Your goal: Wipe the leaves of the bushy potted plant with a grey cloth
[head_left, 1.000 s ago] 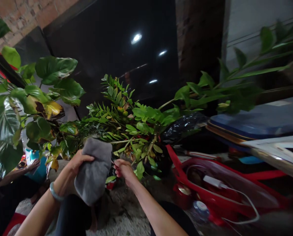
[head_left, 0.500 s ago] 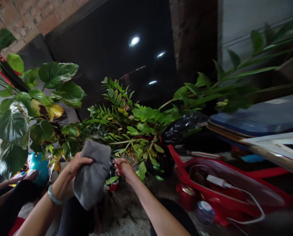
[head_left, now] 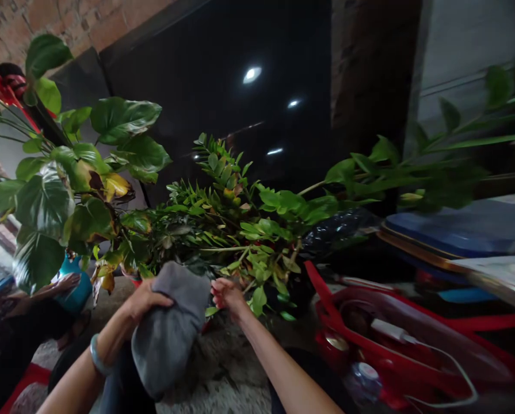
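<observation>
A folded grey cloth (head_left: 171, 328) hangs from my left hand (head_left: 147, 302), its thumb lying across the upper part; a pale bangle circles that wrist. My right hand (head_left: 228, 296) is just right of the cloth's upper edge, fingers curled together in front of the low foliage. Whatever those fingers hold, if anything, is too small to make out. Behind both hands spreads a leafy green plant (head_left: 274, 230) with small leaves. At the left stands a large-leaved plant (head_left: 44, 201) with some yellow and brown leaves.
At the right is a red basket (head_left: 330, 310) holding a white device (head_left: 389, 330) with a cable. A clear bottle (head_left: 367, 376) lies by it. Above are stacked blue items (head_left: 447, 230). Another person's hand (head_left: 67, 283) touches a turquoise object (head_left: 78, 293) at the left.
The view has shifted, so most things sit farther right in the picture. The grey cloth hangs slightly lower, still in my left hand. My right hand stays curled beside it.
</observation>
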Tool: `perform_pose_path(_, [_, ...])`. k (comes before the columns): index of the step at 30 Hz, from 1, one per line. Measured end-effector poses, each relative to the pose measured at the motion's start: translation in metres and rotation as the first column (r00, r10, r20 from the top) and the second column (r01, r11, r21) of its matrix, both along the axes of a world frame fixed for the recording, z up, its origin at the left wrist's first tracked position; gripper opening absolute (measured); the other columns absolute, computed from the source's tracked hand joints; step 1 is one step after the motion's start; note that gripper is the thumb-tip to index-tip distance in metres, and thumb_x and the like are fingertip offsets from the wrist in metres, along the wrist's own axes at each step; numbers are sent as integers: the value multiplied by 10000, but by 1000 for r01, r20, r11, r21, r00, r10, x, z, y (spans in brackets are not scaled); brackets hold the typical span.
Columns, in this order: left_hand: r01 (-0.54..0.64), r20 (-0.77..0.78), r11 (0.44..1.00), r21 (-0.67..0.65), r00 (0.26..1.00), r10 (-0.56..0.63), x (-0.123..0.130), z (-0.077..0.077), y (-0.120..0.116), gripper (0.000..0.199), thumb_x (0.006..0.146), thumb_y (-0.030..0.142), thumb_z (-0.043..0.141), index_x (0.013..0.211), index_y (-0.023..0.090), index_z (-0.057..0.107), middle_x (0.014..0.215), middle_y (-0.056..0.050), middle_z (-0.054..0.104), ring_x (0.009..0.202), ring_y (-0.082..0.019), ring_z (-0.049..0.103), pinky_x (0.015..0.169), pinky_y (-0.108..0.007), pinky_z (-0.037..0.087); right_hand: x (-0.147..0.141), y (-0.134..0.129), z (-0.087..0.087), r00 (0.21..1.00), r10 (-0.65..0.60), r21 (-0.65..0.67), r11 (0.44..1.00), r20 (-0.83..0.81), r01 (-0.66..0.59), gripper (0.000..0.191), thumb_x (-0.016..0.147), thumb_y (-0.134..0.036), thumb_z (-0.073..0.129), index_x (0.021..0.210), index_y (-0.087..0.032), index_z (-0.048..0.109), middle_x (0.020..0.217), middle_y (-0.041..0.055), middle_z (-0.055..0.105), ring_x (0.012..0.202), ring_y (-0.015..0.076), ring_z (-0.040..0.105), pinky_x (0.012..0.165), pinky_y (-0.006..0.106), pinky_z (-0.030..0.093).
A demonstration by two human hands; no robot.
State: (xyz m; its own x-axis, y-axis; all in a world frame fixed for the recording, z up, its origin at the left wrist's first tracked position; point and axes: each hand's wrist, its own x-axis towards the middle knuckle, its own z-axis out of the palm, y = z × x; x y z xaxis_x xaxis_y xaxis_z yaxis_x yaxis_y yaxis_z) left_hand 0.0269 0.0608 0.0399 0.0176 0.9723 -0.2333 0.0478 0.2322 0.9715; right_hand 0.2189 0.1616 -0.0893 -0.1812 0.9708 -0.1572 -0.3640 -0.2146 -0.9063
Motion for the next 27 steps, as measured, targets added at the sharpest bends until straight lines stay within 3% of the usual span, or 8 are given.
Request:
perform_pose_path(3, [-266, 144, 944, 193, 960, 241, -17, 36, 13, 347, 469, 184, 818, 803, 166, 726, 736, -29, 741, 641, -198, 658, 649, -303, 528, -4, 0, 2, 997, -70, -40, 997, 27, 71, 205, 602, -355, 672, 657, -162, 631, 542, -25, 600, 375, 72, 496, 323, 161, 318])
perform_pose_path(4, [-371, 205, 900, 229, 922, 328, -20, 40, 21, 348, 464, 190, 821, 796, 171, 717, 732, -19, 739, 636, -187, 656, 651, -297, 531, -5, 0, 3, 996, -90, -47, 995, 24, 91, 207, 605, -351, 674, 681, -160, 641, 596, -7, 634, 415, 84, 537, 335, 163, 344])
perform_pose_path(6, [-502, 289, 840, 207, 851, 438, -22, 31, 31, 344, 473, 207, 819, 796, 177, 704, 728, -14, 738, 628, -180, 655, 653, -299, 536, -8, -1, 4, 994, -107, -55, 993, -15, 106, 206, 614, -346, 676, 710, -167, 642, 719, 24, 687, 528, 119, 624, 381, 177, 416])
perform_pose_path(8, [-463, 253, 882, 90, 867, 430, -19, 3, 32, 347, 476, 204, 811, 804, 163, 707, 717, -37, 741, 622, -198, 660, 650, -325, 538, -9, -3, 5, 992, -97, -68, 993, -84, 91, 185, 631, -340, 672, 720, -184, 627, 777, 29, 704, 612, 154, 671, 424, 205, 473])
perform_pose_path(10, [-309, 148, 949, -56, 938, 314, -15, -32, 20, 354, 458, 168, 801, 802, 139, 719, 698, -66, 740, 618, -232, 667, 651, -361, 534, -11, -3, 6, 988, -77, -93, 994, -136, 65, 157, 657, -335, 662, 715, -199, 610, 745, 21, 698, 582, 166, 672, 434, 236, 499])
perform_pose_path(13, [-143, 107, 979, -148, 982, 159, -13, -68, -6, 347, 453, 128, 775, 798, 138, 745, 724, -88, 750, 671, -263, 682, 697, -380, 523, -15, -4, 8, 981, -37, -107, 994, -191, 16, 140, 697, -338, 647, 718, -205, 607, 686, 19, 678, 471, 153, 631, 424, 263, 508])
perform_pose_path(19, [-135, 148, 982, -130, 977, 153, -17, -74, -28, 386, 483, 153, 768, 869, 180, 754, 757, -60, 754, 704, -270, 678, 733, -393, 514, -30, -5, 13, 956, 54, -60, 995, -288, -74, 180, 642, -246, 718, 694, -203, 552, 739, 11, 700, 721, 200, 738, 552, 244, 556])
perform_pose_path(27, [-106, 33, 983, -151, 993, 112, -21, -82, -33, 358, 479, 151, 769, 837, 155, 769, 768, -84, 749, 778, -300, 676, 769, -396, 506, -44, -4, 20, 921, 79, -1, 996, -382, -86, 255, 581, -306, 779, 670, -193, 569, 755, 13, 714, 746, 208, 741, 638, 268, 571])
